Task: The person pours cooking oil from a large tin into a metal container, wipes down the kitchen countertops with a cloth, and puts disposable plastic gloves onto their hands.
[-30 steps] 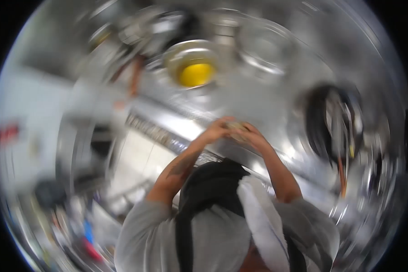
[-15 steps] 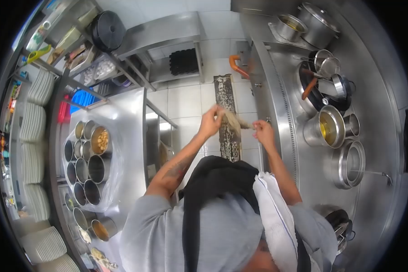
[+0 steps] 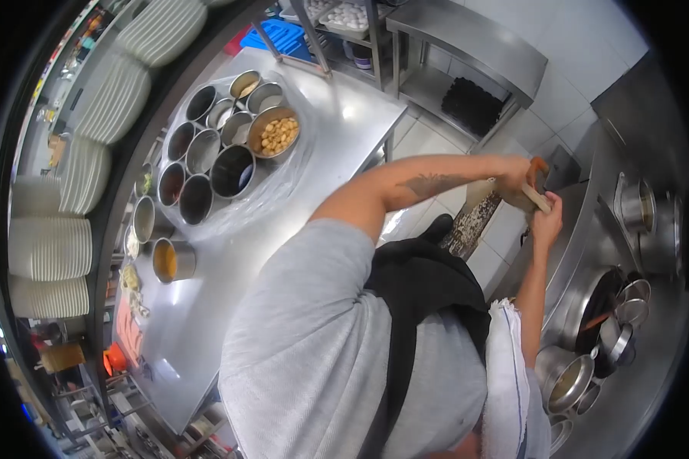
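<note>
Beyond my black apron (image 3: 429, 283), my left hand (image 3: 514, 173) is closed on a beige cloth (image 3: 537, 199), its fingers partly hidden. My right hand (image 3: 547, 220) pinches the same cloth just below, close to the left one. The cloth is bunched between the two hands, over the floor beside the steel counter. A white towel (image 3: 507, 367) hangs at my right side.
At the left, a steel table (image 3: 207, 306) bears several metal containers, one with yellowish pieces (image 3: 278, 136). Stacked plates (image 3: 50, 249) line the shelf. Pots (image 3: 565, 380) and pans stand on the right counter. A low steel bench (image 3: 467, 38) is at the back.
The view has swung from the right counter toward the left table. The cloth, hanging between spread hands half a second ago, is now bunched, and my hands have come closer together.
</note>
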The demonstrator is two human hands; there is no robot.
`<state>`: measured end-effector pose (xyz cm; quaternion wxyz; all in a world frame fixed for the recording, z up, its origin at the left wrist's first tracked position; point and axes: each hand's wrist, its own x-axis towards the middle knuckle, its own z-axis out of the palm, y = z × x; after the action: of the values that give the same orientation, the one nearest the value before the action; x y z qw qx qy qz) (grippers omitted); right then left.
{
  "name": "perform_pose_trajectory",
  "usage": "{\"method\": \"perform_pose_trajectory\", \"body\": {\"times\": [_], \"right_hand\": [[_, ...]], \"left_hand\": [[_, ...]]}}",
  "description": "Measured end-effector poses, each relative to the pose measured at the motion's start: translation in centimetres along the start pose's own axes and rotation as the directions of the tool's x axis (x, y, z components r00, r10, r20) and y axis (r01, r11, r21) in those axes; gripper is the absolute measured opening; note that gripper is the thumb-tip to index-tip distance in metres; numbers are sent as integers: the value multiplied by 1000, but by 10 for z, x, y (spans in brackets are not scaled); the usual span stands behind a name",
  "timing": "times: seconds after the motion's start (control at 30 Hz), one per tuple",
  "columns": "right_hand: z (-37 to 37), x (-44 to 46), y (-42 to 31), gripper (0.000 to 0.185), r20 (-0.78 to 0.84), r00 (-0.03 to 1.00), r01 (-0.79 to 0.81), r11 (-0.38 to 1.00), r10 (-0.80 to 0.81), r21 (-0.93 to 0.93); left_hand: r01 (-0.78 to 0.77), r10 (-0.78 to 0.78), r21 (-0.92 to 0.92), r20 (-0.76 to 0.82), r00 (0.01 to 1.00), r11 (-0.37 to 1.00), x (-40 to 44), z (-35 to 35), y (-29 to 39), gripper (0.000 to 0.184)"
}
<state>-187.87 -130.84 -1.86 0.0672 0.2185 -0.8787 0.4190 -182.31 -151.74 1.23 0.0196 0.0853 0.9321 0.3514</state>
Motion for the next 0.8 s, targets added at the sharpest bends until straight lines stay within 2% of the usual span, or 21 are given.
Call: {"method": "perform_pose_trajectory", "body": {"times": [0.03,0.07,0.1,0.13,0.17,0.2,0.23,0.27,0.33,0.37,0.4,0.43,0.47,0.5,0.53,0.57,0.6,0.63,0.67,0.7,0.8], "right_hand": [[6,14,-2,20,-4,1000,-7,1000,7,-7],[9,35,-2,22,101,995,24,1000,-24,-6],[6,61,4,23,188,981,40,999,-37,-11],[11,86,21,21,248,962,117,993,-117,17],[26,115,52,26,358,911,140,970,-204,198],[40,135,65,30,437,879,1,917,-191,399],[37,151,48,29,475,870,-14,955,-134,295],[41,162,35,28,547,828,-102,924,-126,367],[55,198,16,31,611,781,-195,878,-131,438],[62,217,8,36,645,761,-173,938,-67,301],[68,233,8,43,674,739,-147,977,6,153],[92,249,26,50,609,793,-105,984,-5,146],[103,277,31,50,610,792,-110,983,0,144],[115,303,32,48,559,826,6,995,-62,102],[126,322,32,46,521,844,118,992,-127,49],[118,350,5,42,550,824,134,990,-137,46],[112,384,-26,40,568,808,156,987,-155,48],[130,416,-30,36,496,823,277,958,-276,73],[148,443,-32,33,423,818,391,916,-389,87],[159,467,-46,32,446,801,402,911,-401,96],[164,526,-118,30,415,677,583,787,-608,202]], "left_hand": [[-16,-12,218,128,992,976,22,-12,-19,24],[-48,1,417,112,994,908,37,-15,-53,15],[99,-187,552,105,977,828,38,-43,-51,13],[177,-230,507,43,972,844,41,-68,-72,19],[182,-175,440,-58,983,879,42,-89,-99,25],[265,-305,465,11,952,845,51,-103,-128,28],[263,-296,459,0,955,849,54,-107,-160,28],[268,-290,389,-1,957,882,53,-114,-173,27],[313,-317,85,48,947,946,57,-123,-196,25],[309,-315,92,60,947,947,62,-131,-199,25],[377,-373,-61,69,925,924,64,-138,-197,25],[438,-431,-216,83,899,873,68,-149,-201,26],[397,-393,-170,55,918,902,75,-165,-208,25],[352,-352,-130,29,936,927,76,-178,-219,24],[418,-422,93,20,907,904,81,-189,-252,25],[520,-521,141,-33,853,842,87,-218,-241,26],[687,-687,2,28,726,727,96,-252,-246,27],[576,-568,211,-101,817,790,99,-286,-251,28],[595,-587,153,-98,804,789,102,-320,-266,27],[642,-607,145,-225,762,752,103,-347,-280,26],[579,-494,201,-350,796,790,109,-438,-306,28]]}}
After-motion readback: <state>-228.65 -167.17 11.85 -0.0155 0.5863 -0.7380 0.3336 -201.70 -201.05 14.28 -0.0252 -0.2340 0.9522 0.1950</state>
